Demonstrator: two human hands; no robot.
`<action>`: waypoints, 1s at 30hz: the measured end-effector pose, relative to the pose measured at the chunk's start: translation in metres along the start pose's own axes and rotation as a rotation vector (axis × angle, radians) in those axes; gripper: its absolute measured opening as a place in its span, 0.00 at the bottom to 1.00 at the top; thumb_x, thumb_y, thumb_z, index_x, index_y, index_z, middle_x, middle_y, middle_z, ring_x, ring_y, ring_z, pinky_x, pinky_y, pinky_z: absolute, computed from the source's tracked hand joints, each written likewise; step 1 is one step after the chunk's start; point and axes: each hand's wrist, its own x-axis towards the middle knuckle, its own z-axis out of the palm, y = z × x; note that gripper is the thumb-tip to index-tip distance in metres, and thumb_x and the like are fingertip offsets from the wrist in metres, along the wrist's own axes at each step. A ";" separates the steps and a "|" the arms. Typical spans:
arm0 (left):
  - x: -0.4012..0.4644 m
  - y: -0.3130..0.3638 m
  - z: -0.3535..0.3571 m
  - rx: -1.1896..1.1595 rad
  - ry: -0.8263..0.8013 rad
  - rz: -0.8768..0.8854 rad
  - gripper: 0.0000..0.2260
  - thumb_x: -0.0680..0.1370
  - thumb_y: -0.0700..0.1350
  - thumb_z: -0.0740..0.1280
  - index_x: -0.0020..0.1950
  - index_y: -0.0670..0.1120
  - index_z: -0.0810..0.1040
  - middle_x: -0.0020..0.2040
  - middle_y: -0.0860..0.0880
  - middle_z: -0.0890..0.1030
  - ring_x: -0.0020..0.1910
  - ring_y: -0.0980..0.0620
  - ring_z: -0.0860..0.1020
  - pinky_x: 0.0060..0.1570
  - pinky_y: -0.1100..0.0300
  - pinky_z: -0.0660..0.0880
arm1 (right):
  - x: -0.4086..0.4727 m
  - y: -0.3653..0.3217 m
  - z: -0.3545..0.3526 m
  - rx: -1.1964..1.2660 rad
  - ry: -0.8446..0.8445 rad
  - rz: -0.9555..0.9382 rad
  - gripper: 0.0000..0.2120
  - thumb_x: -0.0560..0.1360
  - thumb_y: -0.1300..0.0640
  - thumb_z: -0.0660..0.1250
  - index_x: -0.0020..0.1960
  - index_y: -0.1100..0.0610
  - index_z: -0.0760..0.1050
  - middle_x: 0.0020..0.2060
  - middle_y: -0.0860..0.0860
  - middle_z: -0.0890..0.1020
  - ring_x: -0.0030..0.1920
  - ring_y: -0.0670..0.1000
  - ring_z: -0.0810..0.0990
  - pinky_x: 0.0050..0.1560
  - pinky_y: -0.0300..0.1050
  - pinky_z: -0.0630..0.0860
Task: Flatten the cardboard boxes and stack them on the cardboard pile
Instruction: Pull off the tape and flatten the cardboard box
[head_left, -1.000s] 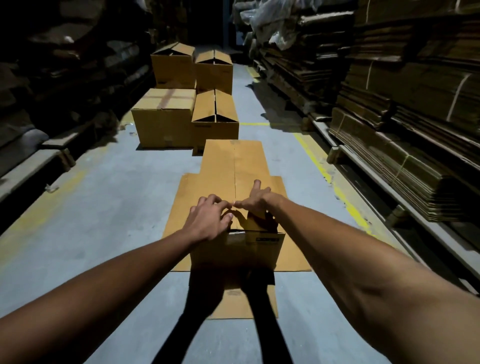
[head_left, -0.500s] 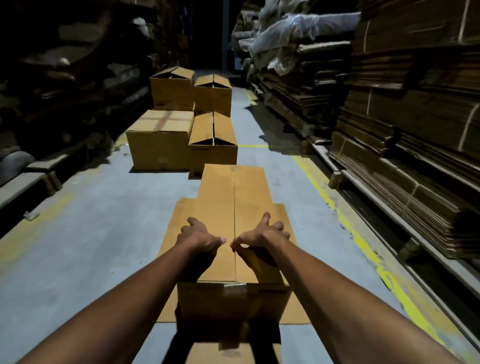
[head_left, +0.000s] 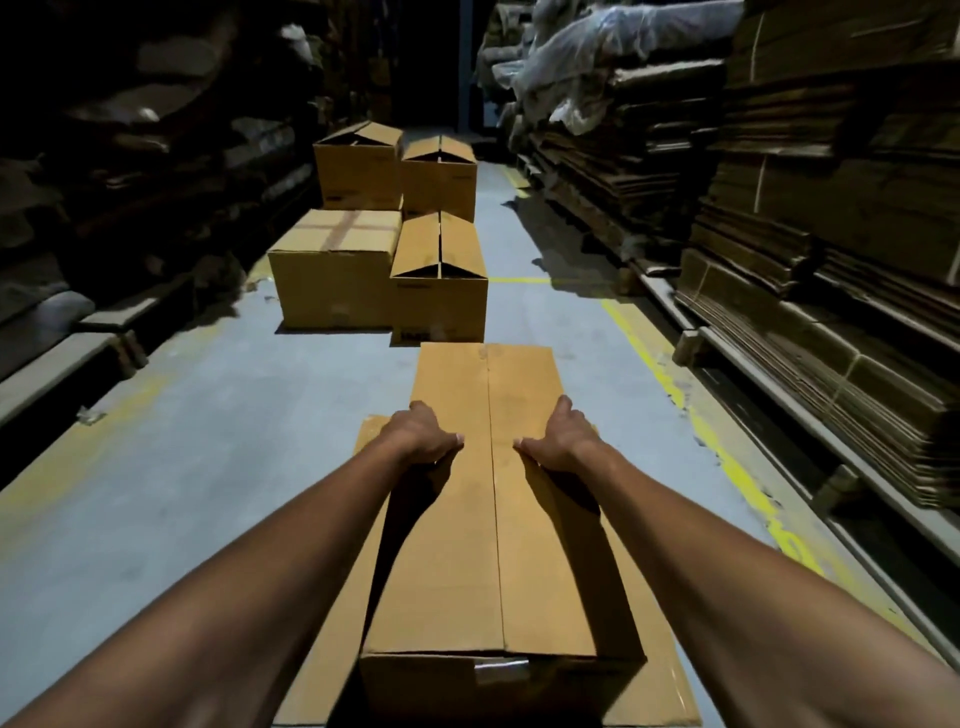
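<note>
1. Four upright boxes stand further up the aisle floor (head_left: 208, 467): a taped box (head_left: 332, 270) and an open-flapped box (head_left: 439, 291) side by side, then two more open boxes (head_left: 358, 166) (head_left: 439, 174) behind them. These are still unflattened, so most of the task seems to lie ahead. The open-flapped box sits just beyond the far edge of the work in hand, and a hard forward shove could drive cardboard into it.

2. Stacks of flat cardboard (head_left: 831, 322) line the right side of the aisle on low racks, near the yellow floor line (head_left: 670, 384). A sideways swing of a long sheet could catch their edges.

3. On the floor, at the centre of the aisle, lies the cardboard pile (head_left: 332, 623), a flat sheet whose edges show to the left and right of the box on top of it.

4. The box being flattened (head_left: 488, 519) rests on that pile, long axis running away from the person, its near end still standing up as a wall. It looks only partly collapsed; uneven pressure could spring it open again or crease it off its folds.

5. The left hand (head_left: 423, 434) and the right hand (head_left: 561, 436) press down on the box's top panels, either side of the centre seam, fingers curled over the outer edges. Gripping or merely pushing, I cannot tell. Fingers could be pinched as the panel drops.
</note>
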 end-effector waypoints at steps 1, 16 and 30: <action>0.007 0.003 0.005 -0.035 0.034 -0.018 0.34 0.79 0.63 0.70 0.75 0.41 0.66 0.69 0.41 0.76 0.65 0.40 0.77 0.56 0.50 0.76 | 0.002 -0.001 0.005 0.028 -0.003 0.002 0.50 0.77 0.37 0.71 0.83 0.56 0.45 0.79 0.59 0.62 0.76 0.65 0.67 0.72 0.59 0.71; 0.080 0.018 -0.034 0.292 0.156 0.195 0.29 0.74 0.68 0.73 0.63 0.47 0.76 0.63 0.45 0.80 0.59 0.43 0.79 0.57 0.46 0.79 | 0.075 -0.004 0.001 -0.065 0.169 0.036 0.50 0.69 0.23 0.67 0.78 0.53 0.57 0.74 0.57 0.65 0.72 0.63 0.70 0.65 0.61 0.73; 0.168 0.041 0.014 0.155 0.112 0.425 0.38 0.76 0.67 0.68 0.83 0.58 0.58 0.83 0.52 0.61 0.82 0.42 0.56 0.70 0.25 0.62 | 0.151 -0.043 0.018 0.051 0.084 -0.073 0.54 0.65 0.29 0.76 0.80 0.48 0.54 0.73 0.53 0.61 0.73 0.61 0.58 0.62 0.63 0.72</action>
